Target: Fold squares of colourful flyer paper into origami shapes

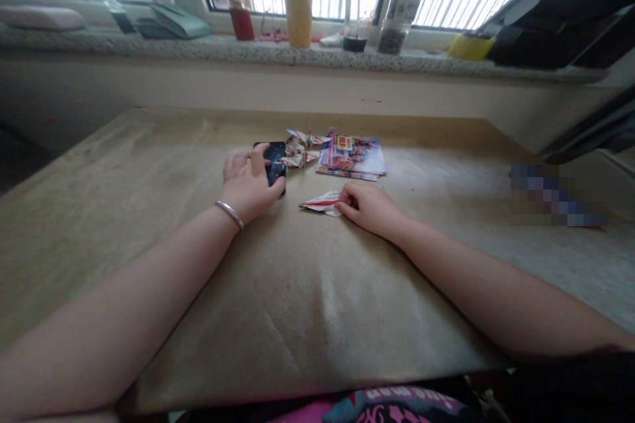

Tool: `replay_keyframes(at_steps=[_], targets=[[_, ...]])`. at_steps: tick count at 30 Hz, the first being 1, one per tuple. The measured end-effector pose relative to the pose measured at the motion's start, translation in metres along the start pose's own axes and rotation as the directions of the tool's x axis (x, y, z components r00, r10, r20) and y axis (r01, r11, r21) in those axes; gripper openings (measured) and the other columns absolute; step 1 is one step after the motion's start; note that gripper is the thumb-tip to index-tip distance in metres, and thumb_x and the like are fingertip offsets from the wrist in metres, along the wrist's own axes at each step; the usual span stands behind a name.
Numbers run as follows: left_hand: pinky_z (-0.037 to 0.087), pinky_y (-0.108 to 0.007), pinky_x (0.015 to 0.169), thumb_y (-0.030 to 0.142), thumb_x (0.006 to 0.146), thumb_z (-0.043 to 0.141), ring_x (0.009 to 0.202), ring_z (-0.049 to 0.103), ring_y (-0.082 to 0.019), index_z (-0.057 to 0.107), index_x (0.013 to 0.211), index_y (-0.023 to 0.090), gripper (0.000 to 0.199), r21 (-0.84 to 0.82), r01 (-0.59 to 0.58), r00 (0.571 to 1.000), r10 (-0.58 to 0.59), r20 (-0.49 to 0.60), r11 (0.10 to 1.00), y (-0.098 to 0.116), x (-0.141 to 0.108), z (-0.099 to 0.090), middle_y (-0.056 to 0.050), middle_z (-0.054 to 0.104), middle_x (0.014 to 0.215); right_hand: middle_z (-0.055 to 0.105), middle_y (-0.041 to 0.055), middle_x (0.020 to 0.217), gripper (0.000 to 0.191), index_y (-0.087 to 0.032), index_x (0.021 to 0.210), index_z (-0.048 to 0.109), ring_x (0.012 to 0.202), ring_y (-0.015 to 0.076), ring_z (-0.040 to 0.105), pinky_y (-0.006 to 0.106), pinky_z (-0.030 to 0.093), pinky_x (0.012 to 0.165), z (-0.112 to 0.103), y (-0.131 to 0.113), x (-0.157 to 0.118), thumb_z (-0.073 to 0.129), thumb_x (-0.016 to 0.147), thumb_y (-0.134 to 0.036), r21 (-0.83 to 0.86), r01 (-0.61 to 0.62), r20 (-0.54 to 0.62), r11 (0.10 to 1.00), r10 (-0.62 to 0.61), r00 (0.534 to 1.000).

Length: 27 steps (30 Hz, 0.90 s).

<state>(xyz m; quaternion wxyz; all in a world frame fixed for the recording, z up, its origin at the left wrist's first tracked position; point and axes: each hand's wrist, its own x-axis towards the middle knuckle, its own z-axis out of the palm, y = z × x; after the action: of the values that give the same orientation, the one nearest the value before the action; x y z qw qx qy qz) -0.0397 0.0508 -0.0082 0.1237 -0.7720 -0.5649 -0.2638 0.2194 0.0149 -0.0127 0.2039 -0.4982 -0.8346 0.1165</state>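
Note:
My left hand [251,182], with a silver bangle at the wrist, rests over a dark phone [276,173] lying on the table, its fingers apart. My right hand [366,206] pinches the right end of a folded white and red paper [322,202], whose pointed end faces left. Several folded paper pieces [301,149] with thin points sit just right of the phone. Beside them lies a stack of colourful printed sheets [353,155], beyond my right hand.
The table [278,317] has a tan cover. A blurred-out item [553,195] lies at the right. Behind, a stone windowsill [188,46] holds a red-capped jar [241,21], a tall yellow cylinder [297,0], clear containers [397,20] and a black bag [560,20].

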Motion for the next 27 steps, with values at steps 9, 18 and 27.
replay_keyframes(at_steps=[9, 18, 27], targets=[[0.038, -0.046, 0.093, 0.033, 0.082, 0.051, 0.107, 0.051, -0.032, 0.05, 0.122, 0.015, 0.044, 0.013, 0.0, 1.0, 0.0, -0.022, 1.0, 0.021, -0.003, -0.011, -0.013, 0.059, 0.115, 0.06, 0.0022, 0.075, 0.013, -0.018, 0.073, 0.055, 0.068, 0.0141, 0.051, 0.024, 0.033, 0.06, 0.0, 0.002, 0.0, 0.059, 0.082, -0.026, 0.008, -0.006, -0.006, 1.0, 0.006, 1.0], [0.046, -0.034, 0.084, 0.021, 0.091, 0.045, 0.093, 0.059, -0.019, 0.067, 0.106, 0.02, 0.027, -0.296, -0.573, 0.773, 0.624, 0.115, 0.764, 0.054, -0.014, -0.016, -0.006, 0.068, 0.102, 0.06, 0.0018, 0.073, 0.014, -0.018, 0.072, 0.055, 0.067, 0.0137, 0.05, 0.024, 0.032, 0.059, 0.001, 0.005, 0.0, 0.059, 0.082, -0.027, 0.015, 0.006, -0.012, 1.0, -0.005, 1.0], [0.051, -0.032, 0.083, 0.02, 0.092, 0.045, 0.092, 0.062, -0.018, 0.064, 0.115, 0.017, 0.03, -0.29, -0.639, 0.709, 0.692, 0.138, 0.713, 0.056, -0.017, -0.01, -0.008, 0.069, 0.105, 0.061, 0.0022, 0.073, 0.012, -0.018, 0.074, 0.058, 0.068, 0.014, 0.051, 0.024, 0.033, 0.059, 0.002, 0.005, 0.0, 0.059, 0.082, -0.027, 0.007, -0.005, -0.018, 1.0, 0.005, 1.0]])
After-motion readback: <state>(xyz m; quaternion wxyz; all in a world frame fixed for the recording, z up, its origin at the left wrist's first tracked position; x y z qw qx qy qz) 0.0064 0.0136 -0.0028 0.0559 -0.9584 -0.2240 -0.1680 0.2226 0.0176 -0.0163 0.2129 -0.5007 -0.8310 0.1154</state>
